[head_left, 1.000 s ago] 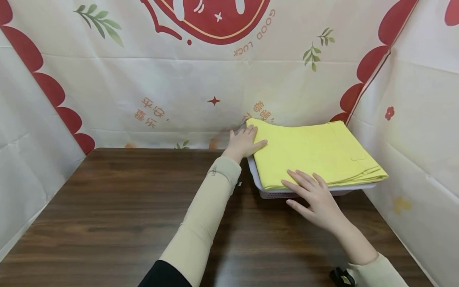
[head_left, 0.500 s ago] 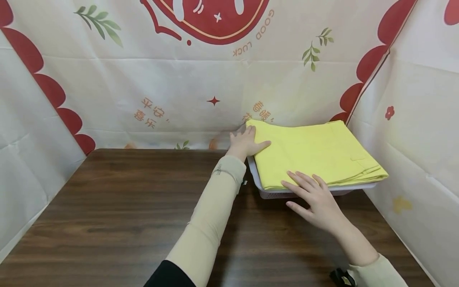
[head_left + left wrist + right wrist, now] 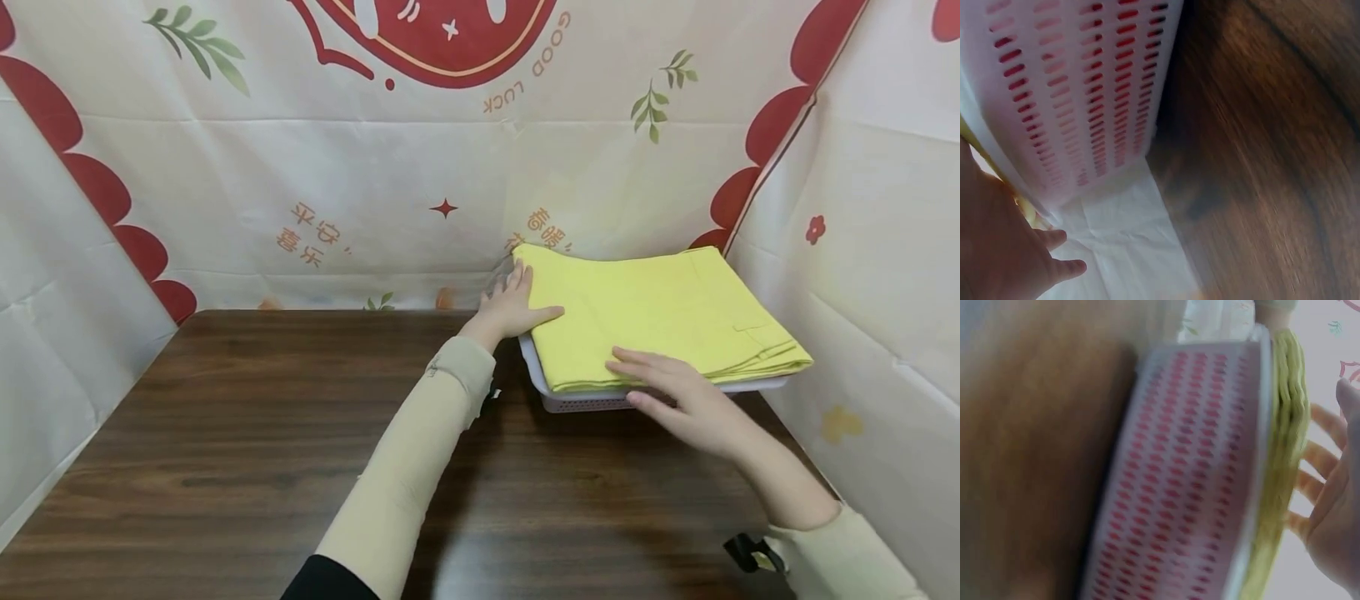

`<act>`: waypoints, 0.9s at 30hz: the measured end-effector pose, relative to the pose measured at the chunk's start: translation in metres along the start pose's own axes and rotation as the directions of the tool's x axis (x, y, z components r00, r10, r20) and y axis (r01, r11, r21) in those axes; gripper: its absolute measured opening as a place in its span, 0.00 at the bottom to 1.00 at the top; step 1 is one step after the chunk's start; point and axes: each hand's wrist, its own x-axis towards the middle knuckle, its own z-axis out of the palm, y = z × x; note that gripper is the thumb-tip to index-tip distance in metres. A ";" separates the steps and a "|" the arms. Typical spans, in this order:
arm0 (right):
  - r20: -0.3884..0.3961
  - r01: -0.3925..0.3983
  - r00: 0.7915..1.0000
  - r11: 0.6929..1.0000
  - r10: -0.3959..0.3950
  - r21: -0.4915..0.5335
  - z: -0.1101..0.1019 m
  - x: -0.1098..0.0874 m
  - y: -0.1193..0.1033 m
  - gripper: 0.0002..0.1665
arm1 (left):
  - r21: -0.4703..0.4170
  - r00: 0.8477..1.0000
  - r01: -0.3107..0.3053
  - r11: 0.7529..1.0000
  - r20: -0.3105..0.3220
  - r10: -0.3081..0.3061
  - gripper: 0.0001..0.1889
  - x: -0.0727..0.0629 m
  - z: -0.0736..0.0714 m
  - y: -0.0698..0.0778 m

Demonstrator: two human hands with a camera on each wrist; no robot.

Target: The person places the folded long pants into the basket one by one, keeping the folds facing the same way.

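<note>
A folded yellow cloth (image 3: 637, 308) lies in several layers across the top of a pale plastic basket (image 3: 585, 404), overhanging its right end. My left hand (image 3: 512, 310) rests along the cloth's left edge, fingers straight and thumb spread over the top. At the front edge, my right hand (image 3: 686, 398) has its straight fingers over the cloth and its thumb low by the basket rim. In the left wrist view, red shows through the slotted wall of the basket (image 3: 1094, 81). The right wrist view has the stacked cloth layers (image 3: 1282, 456) beside my extended fingers (image 3: 1319, 456).
The basket stands at the back right of a dark wooden table (image 3: 247, 433). A pale printed curtain (image 3: 360, 183) hangs right behind the table, and a side curtain (image 3: 885, 333) runs close along the basket's right side.
My right hand has slid right along the cloth's front edge and turned, its fingers now pointing more to the left. My left hand stays at the left edge, its forearm shifted slightly left.
</note>
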 end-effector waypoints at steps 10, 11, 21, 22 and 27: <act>0.081 -0.328 0.941 0.944 0.329 -0.024 -0.068 0.024 0.058 0.31 | -0.044 0.994 -0.073 0.996 0.079 0.076 0.58 -0.023 -0.001 0.013; 0.098 -0.353 0.930 0.935 0.355 -0.031 -0.073 0.027 0.067 0.33 | -0.035 0.993 -0.081 0.996 0.088 0.084 0.58 -0.026 -0.001 0.016; 0.246 -0.464 0.841 0.876 0.482 -0.132 -0.100 0.045 0.131 0.42 | 0.073 0.976 -0.160 0.984 0.159 0.147 0.62 -0.049 0.010 0.040; 0.255 -0.469 0.835 0.873 0.488 -0.136 -0.100 0.047 0.134 0.43 | 0.088 0.976 -0.165 0.982 0.157 0.150 0.63 -0.051 0.010 0.042; 0.284 -0.502 0.811 0.858 0.511 -0.109 -0.096 0.058 0.148 0.46 | 0.108 0.978 -0.170 0.980 0.137 0.154 0.64 -0.056 0.011 0.039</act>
